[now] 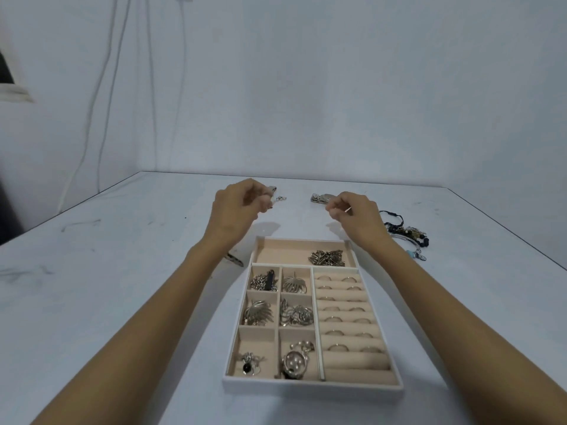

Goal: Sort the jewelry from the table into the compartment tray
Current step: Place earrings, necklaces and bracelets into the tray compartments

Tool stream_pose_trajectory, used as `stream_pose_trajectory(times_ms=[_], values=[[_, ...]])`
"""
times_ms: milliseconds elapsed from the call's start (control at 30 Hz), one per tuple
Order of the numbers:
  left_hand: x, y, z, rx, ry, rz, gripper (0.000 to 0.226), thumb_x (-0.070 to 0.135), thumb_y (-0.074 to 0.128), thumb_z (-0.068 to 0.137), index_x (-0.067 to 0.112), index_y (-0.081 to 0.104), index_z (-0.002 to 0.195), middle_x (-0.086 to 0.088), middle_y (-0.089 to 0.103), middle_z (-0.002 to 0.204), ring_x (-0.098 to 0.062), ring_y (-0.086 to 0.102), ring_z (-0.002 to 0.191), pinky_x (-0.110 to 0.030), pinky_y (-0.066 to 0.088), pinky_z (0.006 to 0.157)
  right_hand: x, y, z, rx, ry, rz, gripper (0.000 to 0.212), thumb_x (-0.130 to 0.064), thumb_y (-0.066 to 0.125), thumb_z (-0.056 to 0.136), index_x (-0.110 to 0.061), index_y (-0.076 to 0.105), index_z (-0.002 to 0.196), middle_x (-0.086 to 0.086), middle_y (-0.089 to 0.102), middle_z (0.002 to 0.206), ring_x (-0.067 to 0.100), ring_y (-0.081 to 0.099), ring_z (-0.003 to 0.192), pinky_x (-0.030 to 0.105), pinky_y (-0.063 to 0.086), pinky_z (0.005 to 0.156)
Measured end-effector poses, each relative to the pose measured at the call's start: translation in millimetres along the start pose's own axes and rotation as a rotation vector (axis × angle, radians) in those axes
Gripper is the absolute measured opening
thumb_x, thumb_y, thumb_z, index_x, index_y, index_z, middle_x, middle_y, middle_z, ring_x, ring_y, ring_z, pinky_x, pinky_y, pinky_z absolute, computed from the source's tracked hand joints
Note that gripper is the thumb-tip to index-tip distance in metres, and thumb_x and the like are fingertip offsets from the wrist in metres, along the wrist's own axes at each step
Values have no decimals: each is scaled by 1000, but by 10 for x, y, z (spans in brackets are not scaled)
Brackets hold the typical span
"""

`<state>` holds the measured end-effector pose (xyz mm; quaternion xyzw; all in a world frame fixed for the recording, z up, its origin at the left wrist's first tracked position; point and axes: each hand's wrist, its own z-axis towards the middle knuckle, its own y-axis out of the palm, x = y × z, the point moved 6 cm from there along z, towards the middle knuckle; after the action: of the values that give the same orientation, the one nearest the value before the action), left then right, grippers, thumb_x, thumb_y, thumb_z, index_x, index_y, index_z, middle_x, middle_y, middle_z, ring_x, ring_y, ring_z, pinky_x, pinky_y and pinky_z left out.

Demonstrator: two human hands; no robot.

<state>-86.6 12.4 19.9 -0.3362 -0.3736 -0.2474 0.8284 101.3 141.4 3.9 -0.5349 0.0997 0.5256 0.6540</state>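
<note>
Hovering above the far edge of the compartment tray [313, 388], both hands occupy the centre of the frame. The left hand [236, 207] has its fingers curled and pinches a small silver piece [278, 198] at the fingertips. The right hand [352, 214] also has its fingers curled, thumb and forefinger pinching a thin pale piece [346, 211] that is too small to identify.

The tray lies on the table [122, 271] at lower centre. Its long top compartment holds silver leaf-shaped pieces [326, 258]. The six small compartments on the left each hold silver jewelry. The ring rolls [352, 360] on the right carry rings [339, 347].

Unsorted items on the table:
- a metal band [322, 198], just above the right hand in the frame;
- a pile of dark beaded bracelets [405, 231], right of the tray's upper corner;
- a small metal item [234, 259], partly hidden under the left forearm.
</note>
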Motion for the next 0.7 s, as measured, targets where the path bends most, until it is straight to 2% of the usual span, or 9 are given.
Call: stream_pose_trajectory(times_ms=[67, 167, 267, 367, 500, 600, 700], values=[[33, -82, -169, 12, -6, -73, 7, 9, 61, 90, 13, 66, 91, -1, 70, 78, -12, 64, 70, -25, 52, 65, -33, -97, -121, 46, 2, 41, 15, -7, 55, 92, -14, 68, 95, -2, 62, 88, 3, 52, 71, 13, 37, 62], [67, -186, -390, 33, -8, -123, 7, 8, 61, 90, 11, 66, 93, -5, 71, 79, -18, 65, 75, -27, 54, 67, -68, -236, -301, 111, 28, 116, 15, -7, 57, 93, -12, 70, 98, -4, 63, 87, 0, 50, 69, 9, 37, 61], [102, -266, -596, 31, -25, -191, 8, 8, 61, 90, 15, 67, 92, -2, 72, 78, -22, 67, 82, -32, 54, 71, -83, -338, -475, 159, 37, 174, 13, -5, 59, 91, -13, 70, 93, -3, 64, 86, 12, 55, 77, 18, 44, 68], [173, -312, -784, -3, -29, -224, 6, 11, 64, 89, 16, 67, 91, 0, 73, 78, -16, 68, 86, -34, 52, 76, -59, -399, -605, 171, 51, 225, 12, -5, 62, 89, -15, 69, 90, -3, 65, 82, 16, 58, 81, 28, 47, 73], [321, -322, -998, -66, 6, -262, 6, 9, 67, 86, 9, 66, 92, -6, 74, 80, -13, 68, 84, -25, 53, 74, -78, -441, -728, 163, 40, 266, 9, -5, 67, 86, -13, 69, 89, -6, 64, 77, 8, 58, 75, 20, 45, 67], [399, -310, -1128, -121, 41, -283, 10, 15, 67, 80, 9, 66, 88, -5, 73, 76, -15, 70, 80, -23, 54, 76, -147, -402, -789, 132, 18, 289, 10, -4, 68, 84, -11, 70, 90, -5, 66, 77, 2, 58, 72, 8, 45, 61], [438, -292, -1205, -175, 84, -243, 7, 15, 66, 80, 11, 67, 86, -4, 73, 76, -13, 70, 77, -21, 53, 75, -239, -342, -834, 93, -19, 289, 11, -4, 70, 83, -14, 70, 87, -3, 68, 80, 1, 59, 71, 4, 43, 61]])
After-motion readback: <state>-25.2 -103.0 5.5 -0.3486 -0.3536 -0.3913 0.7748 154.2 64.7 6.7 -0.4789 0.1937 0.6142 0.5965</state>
